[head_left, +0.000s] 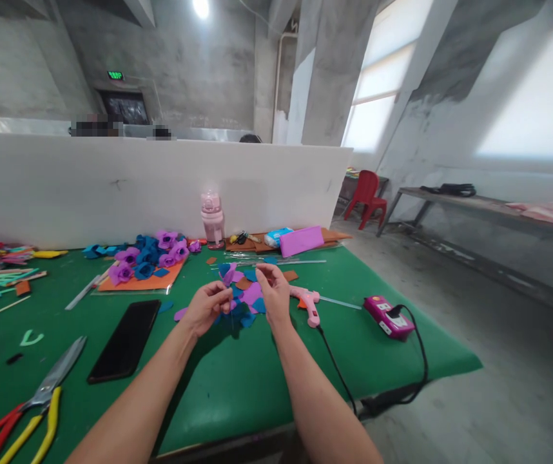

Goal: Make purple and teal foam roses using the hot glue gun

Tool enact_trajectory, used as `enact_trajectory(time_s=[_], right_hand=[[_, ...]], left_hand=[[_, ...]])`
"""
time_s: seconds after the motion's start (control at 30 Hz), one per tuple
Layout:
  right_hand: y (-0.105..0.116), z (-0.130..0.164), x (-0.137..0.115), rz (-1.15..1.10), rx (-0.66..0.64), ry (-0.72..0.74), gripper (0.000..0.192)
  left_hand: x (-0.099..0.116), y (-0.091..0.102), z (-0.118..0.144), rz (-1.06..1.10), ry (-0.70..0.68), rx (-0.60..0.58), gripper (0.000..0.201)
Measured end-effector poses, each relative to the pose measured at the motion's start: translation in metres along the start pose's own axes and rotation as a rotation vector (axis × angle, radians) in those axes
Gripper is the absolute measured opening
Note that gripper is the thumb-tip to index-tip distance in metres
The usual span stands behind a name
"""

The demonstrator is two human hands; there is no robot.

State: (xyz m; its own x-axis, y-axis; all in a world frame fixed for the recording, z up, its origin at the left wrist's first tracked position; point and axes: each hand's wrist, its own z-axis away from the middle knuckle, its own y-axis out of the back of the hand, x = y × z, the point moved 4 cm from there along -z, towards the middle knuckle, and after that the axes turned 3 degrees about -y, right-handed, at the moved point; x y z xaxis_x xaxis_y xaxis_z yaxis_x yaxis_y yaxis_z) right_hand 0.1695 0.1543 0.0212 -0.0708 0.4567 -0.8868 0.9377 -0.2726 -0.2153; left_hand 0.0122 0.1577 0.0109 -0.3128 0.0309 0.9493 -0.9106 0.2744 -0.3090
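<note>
Green tabletop [231, 399] spreads nearest, then the left hand [210, 305], fingertips pinched, and the right hand [275, 293], curled, any hold in either unclear, with a purple-and-blue flower [231, 276] just beyond, between them, nearer the left.

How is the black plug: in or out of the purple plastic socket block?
In: the black plug sits right against the purple plastic socket block, with no prongs showing.

Scissors [43, 394] — cut off at lower left, left fingers [218, 297] — hold too small to tell
</note>
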Motion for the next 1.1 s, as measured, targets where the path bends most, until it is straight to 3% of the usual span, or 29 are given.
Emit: enact_trajectory(time_s=[0.2, 0.33, 0.67, 1.1], right_hand=[[0.002, 0.004, -0.027, 0.328, -0.037, 0.297, 0.012], [-0.003, 0.008, -0.032, 0.464, -0.124, 0.389, 0.016], [-0.007, 0.009, -0.027, 0.573, -0.255, 0.43, 0.012], [-0.008, 0.01, -0.025, 0.65, -0.248, 0.419, 0.008]], left_hand=[[-0.004, 0.007, -0.001, 0.029, 0.121, -0.098, 0.028], [-0.005, 0.012, 0.0, 0.01, 0.219, -0.158, 0.027], [-0.001, 0.016, 0.002, 0.035, 0.269, -0.182, 0.023], [-0.008, 0.018, 0.001, 0.023, 0.282, -0.225, 0.021]])
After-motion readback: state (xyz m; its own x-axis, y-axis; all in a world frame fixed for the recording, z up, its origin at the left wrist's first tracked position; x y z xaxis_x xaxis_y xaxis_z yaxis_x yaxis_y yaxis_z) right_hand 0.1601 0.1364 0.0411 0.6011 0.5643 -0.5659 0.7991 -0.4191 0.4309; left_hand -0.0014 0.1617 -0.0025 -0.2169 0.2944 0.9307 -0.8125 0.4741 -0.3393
